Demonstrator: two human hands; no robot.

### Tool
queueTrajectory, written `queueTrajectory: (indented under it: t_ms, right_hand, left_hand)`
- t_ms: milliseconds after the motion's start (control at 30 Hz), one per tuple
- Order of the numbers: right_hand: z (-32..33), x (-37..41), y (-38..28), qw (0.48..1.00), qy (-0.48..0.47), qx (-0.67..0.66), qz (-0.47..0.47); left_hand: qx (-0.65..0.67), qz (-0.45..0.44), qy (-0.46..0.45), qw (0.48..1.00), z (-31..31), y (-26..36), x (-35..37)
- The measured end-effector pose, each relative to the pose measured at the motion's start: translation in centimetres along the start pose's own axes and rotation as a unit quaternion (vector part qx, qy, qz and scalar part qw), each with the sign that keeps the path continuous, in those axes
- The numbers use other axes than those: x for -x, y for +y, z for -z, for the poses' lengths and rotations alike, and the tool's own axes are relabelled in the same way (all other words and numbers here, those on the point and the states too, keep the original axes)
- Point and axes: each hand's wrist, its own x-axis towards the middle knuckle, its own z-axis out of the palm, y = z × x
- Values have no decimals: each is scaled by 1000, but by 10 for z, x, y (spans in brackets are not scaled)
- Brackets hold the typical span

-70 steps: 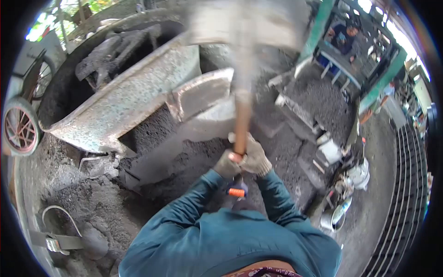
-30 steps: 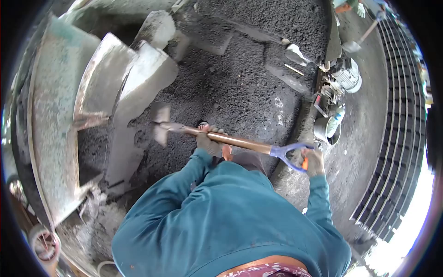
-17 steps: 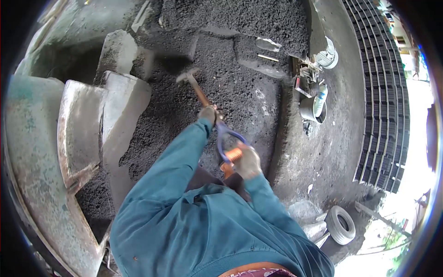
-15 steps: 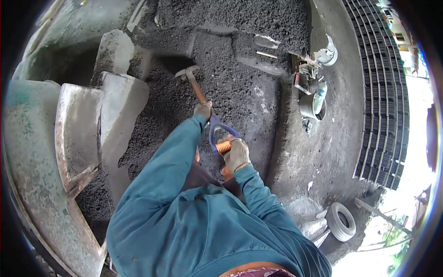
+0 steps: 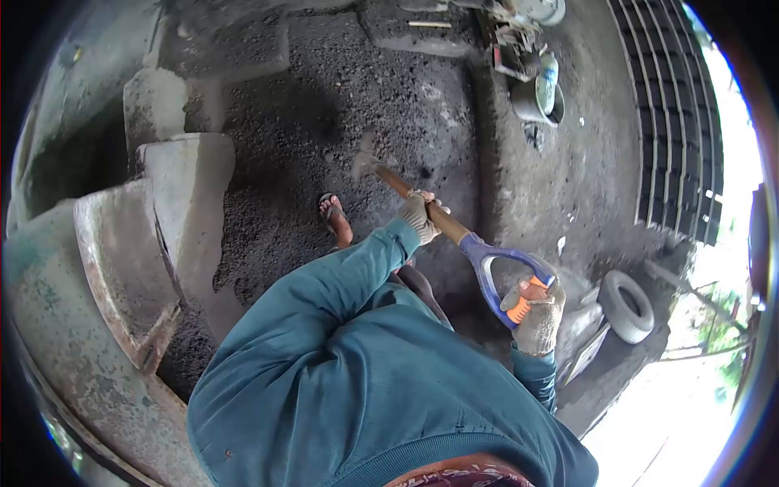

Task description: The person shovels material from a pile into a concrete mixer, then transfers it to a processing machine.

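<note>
I hold a shovel (image 5: 451, 227) slantwise across the middle of the view. Its wooden shaft runs up and left from a blue D-shaped handle with an orange grip. My left hand (image 5: 420, 217), in a light knitted glove, is wrapped round the shaft above the handle. At the lower right, my gloved right hand (image 5: 539, 320) is closed round the orange grip. The shovel blade (image 5: 367, 156) is blurred, low over or on dark gravelly material (image 5: 280, 183); whether it touches cannot be made out. My sandaled foot (image 5: 333, 213) stands to the left of the shaft.
At left are a curved metal trough (image 5: 122, 268) and a pale slab (image 5: 191, 183). A low ledge (image 5: 519, 203) runs along the right, bearing a bucket (image 5: 526, 102) with a plastic bottle (image 5: 548, 81). Farther right are a tire (image 5: 626, 307) and stacked dark ribbed pieces (image 5: 677, 122).
The shovel handle and my right hand have swung out to the right, away from my body. My left hand and the blade have also shifted right. The view has tilted down, and a foot now shows.
</note>
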Motion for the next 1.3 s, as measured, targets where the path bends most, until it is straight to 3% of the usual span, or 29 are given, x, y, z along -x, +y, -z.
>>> queueTrajectory:
  t_ms: [167,200,300,333,400,433,467,500,533,567,667,733,900,967,1033,1100,1133,1167,1200,1300]
  right_hand:
    - [24,-8,104,989,7,-134,-68]
    - [15,-10,122,989,4,-132,-74]
    - [21,6,147,995,12,-68,-68]
    - [25,14,143,994,28,-78,-77]
    - [66,34,140,997,68,-10,-28]
    - [82,45,117,994,97,-29,-51]
    - [101,58,109,990,123,-29,-55]
    - [121,72,107,986,153,-28,-59]
    - [141,86,111,983,176,-10,-49]
    - [157,101,118,975,213,-43,-44]
    - [194,137,167,936,312,-161,-29]
    - [208,148,213,902,343,-259,-37]
    - [210,107,325,814,354,-460,-41]
    - [219,102,341,785,334,-518,-57]
    - [238,130,339,705,382,-591,-88]
    - [266,175,337,743,406,-524,-85]
    - [283,199,332,771,385,-500,-84]
    - [292,210,308,768,404,-493,-69]
    - [301,216,287,820,394,-412,-55]
    - [310,221,253,887,390,-246,-36]
  left_hand:
    - [-152,-48,68,985,75,32,-20]
    - [-191,-58,90,976,88,39,-30]
    - [-150,5,71,986,137,43,-90]
    - [-162,67,-114,978,140,21,-83]
    - [-178,122,11,976,127,-52,-78]
    - [-214,122,-27,969,134,-90,-86]
    - [-161,157,-68,972,153,-126,-101]
    - [-162,148,3,976,149,-162,-98]
    - [-185,179,-3,966,157,-187,-100]
    - [-209,210,-7,955,165,-213,-102]
    - [-392,135,81,906,149,-265,-72]
    - [-486,159,68,857,154,-273,-85]
    - [-619,100,78,775,173,-316,-154]
    - [-670,82,113,729,191,-338,-170]
    - [-735,133,65,662,224,-361,-174]
    - [-728,214,80,647,245,-397,-130]
    - [-698,250,107,662,254,-415,-112]
    - [-667,223,80,707,264,-436,-86]
    - [-658,230,129,706,269,-453,-72]
    - [-495,299,89,811,294,-461,-57]
